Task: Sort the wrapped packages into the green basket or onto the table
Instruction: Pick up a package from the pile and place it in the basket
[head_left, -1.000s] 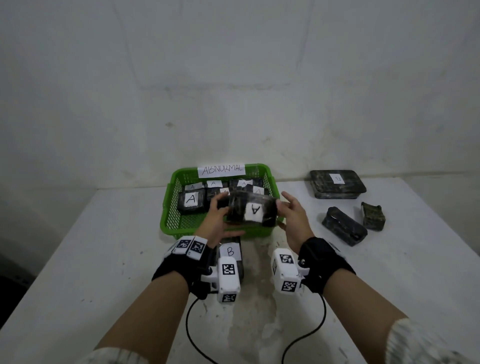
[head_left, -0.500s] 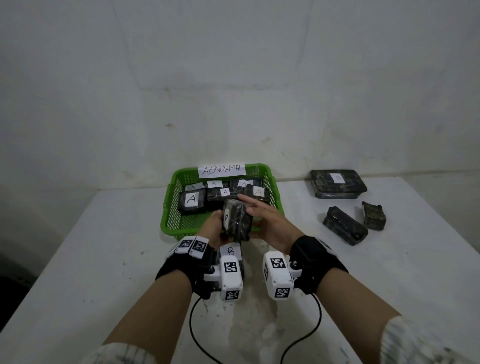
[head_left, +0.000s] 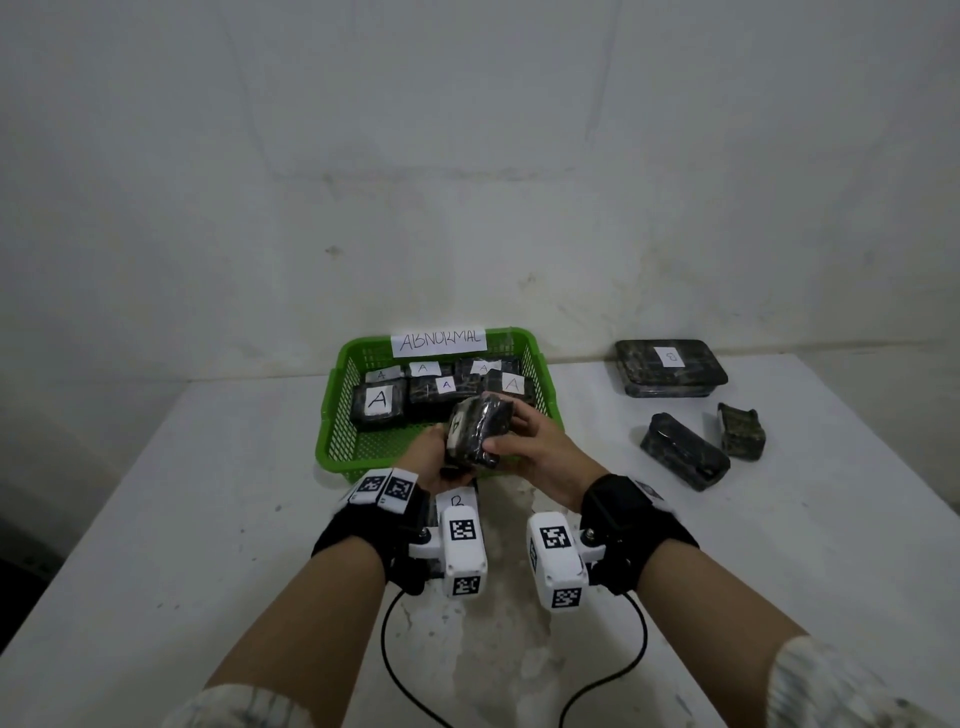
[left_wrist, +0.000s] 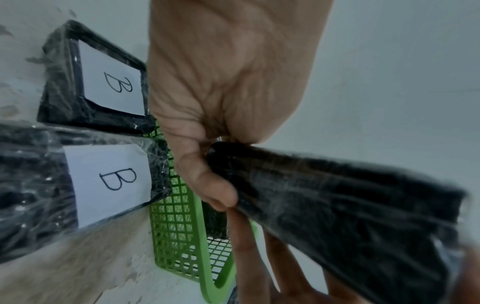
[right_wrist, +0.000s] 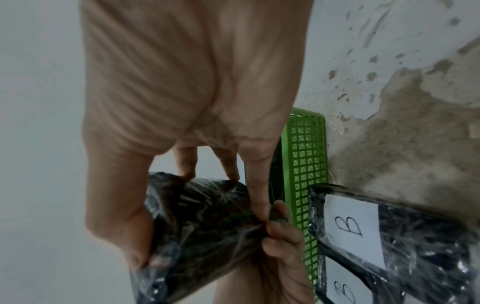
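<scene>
A dark wrapped package with a white "A" label on its left face stands on end over the front edge of the green basket. My left hand grips its lower end from the left, and my right hand holds it from the right, thumb on the near side and fingers over the top. The right wrist view shows the same package between my right thumb and fingers. In the left wrist view the package is blurred. Several "A" packages lie in the basket.
Two "B" packages lie on the table just before the basket, mostly hidden under my wrists in the head view. At the right stand a large "B" package and two smaller dark ones. The basket's back rim carries an "ABNORMAL" sign.
The package has turned from lying crosswise with its "A" label towards me to standing on end, label facing left. My right hand has moved in from the right end to wrap around it.
</scene>
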